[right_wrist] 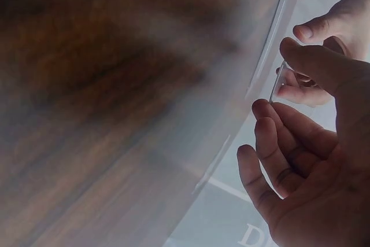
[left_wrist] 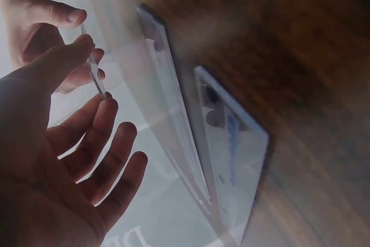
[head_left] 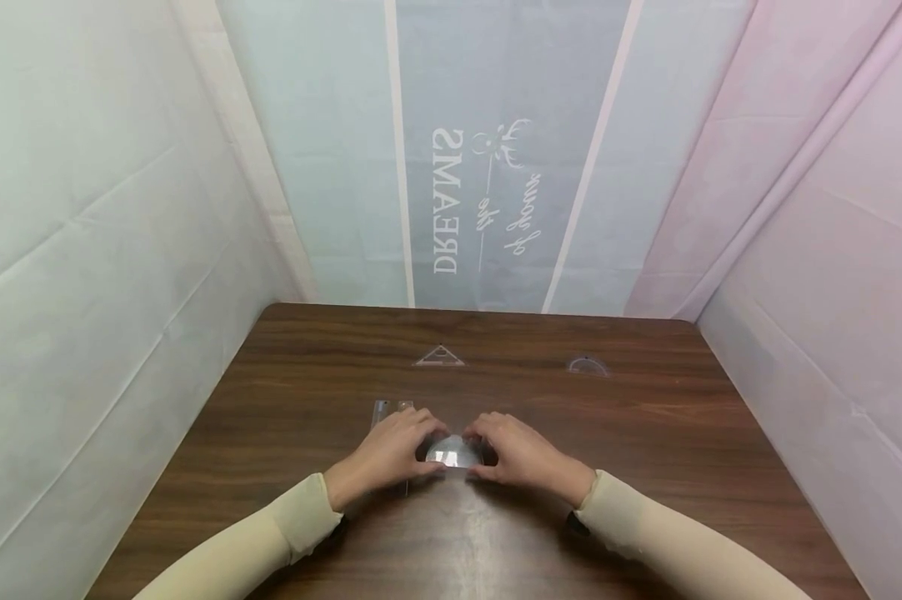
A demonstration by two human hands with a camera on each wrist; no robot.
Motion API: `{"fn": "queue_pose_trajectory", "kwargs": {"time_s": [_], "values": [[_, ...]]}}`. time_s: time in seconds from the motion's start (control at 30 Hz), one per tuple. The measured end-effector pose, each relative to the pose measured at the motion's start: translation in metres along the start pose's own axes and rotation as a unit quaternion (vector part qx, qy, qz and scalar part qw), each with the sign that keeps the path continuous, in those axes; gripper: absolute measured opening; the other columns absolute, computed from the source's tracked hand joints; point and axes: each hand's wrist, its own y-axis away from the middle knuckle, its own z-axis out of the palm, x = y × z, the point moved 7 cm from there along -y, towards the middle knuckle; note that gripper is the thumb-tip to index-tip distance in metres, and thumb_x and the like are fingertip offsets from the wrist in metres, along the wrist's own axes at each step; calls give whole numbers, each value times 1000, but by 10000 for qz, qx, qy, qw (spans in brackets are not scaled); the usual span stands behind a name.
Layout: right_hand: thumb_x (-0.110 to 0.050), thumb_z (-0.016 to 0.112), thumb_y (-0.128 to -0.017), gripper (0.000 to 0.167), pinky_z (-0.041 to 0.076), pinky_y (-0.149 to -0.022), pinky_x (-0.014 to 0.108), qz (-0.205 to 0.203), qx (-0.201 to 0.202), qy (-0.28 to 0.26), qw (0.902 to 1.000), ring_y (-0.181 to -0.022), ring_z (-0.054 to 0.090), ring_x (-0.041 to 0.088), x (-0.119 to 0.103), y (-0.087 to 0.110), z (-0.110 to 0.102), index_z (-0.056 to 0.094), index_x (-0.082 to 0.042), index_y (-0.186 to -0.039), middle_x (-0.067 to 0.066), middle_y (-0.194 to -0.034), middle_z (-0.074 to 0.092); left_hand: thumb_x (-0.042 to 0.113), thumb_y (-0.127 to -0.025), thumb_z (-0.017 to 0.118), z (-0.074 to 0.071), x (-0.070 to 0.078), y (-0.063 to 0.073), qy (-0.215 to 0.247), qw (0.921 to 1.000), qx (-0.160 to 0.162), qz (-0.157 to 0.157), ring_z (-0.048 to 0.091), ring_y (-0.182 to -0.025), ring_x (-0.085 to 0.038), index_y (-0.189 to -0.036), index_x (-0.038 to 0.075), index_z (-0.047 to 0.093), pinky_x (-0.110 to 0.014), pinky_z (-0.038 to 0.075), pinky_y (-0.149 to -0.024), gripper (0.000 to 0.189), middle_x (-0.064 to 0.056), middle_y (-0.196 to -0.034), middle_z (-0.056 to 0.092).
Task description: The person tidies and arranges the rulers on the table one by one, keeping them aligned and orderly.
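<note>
a: nearest, what to see?
b: two pale sleeves (head_left: 233, 533), then the left hand (head_left: 394, 442) and the right hand (head_left: 522, 450), facing each other over the brown table (head_left: 458, 550).
a: and held in them?
b: one clear half-round plate (head_left: 454, 455), right between the hands, straight edge toward the sleeves. pinched at the left end by left thumb and fingertips, at the right end by the right ones.
a: other fingers?
b: loosely bent, a little spread apart.
a: touching the table, or lifted?
b: cannot tell surely.
a: beside the hands?
b: two clear strips (left_wrist: 234, 154), lying side by side, partly below the left hand.
a: and farther?
b: beyond the gap between the hands, a clear triangle (head_left: 439, 364); beyond the right hand and more to its right, a clear protractor (head_left: 587, 362).
a: last of all?
b: far beyond both hands, a hanging cloth (head_left: 331, 125) with white mirrored letters (head_left: 447, 200).
</note>
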Motion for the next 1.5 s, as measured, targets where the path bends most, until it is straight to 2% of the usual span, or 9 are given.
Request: {"fn": "queue_pose_trajectory", "kwargs": {"time_s": [0.1,0.4,0.67,0.93,1.23,1.5], "values": [[-29,92,-88,41,54,-82,33,-32,-26,20,10000,-89,57,8,-2,2,3,72,-9,-118,-3,-101,67,41,-87,91,1,2,3,-48,9999,-1,126,64,-100,-15,-123,17,75,-37,56,-88,46,4,-111,70],[-34,93,-86,45,53,-82,32,-69,-50,-27,10000,-87,54,5,-5,6,10,72,-10,-117,-5,-98,64,46,-88,90,5,6,8,-164,9996,-114,199,63,-98,-12,-123,19,75,-33,54,-85,47,6,-110,71],[-35,93,-86,43,55,-82,32,-317,78,105,9994,-89,57,6,-11,11,15,73,-10,-115,-4,-102,67,50,-88,89,9,12,13,-387,9986,-254,261,64,-102,-13,-122,18,75,-35,55,-90,49,6,-111,71],[-37,89,-91,43,54,-87,34,26,-351,-30,9994,-91,54,3,-10,14,24,72,-12,-122,-6,-107,66,52,-88,87,15,12,16,-476,9977,-429,228,65,-102,-13,-122,19,74,-36,55,-90,49,7,-112,70],[-39,89,-91,44,55,-96,39,176,-507,5,9986,-101,60,7,-9,12,27,73,-13,-123,-5,-113,66,54,-89,86,18,12,16,-576,9966,-554,185,68,-108,-16,-123,18,74,-40,57,-97,51,6,-114,71],[-41,89,-91,44,55,-95,38,164,-494,88,9986,-98,58,6,-8,11,28,73,-14,-123,-6,-112,65,53,-87,88,18,14,15,-753,9953,-598,145,68,-111,-18,-120,19,74,-43,56,-98,50,5,-115,71]]}}
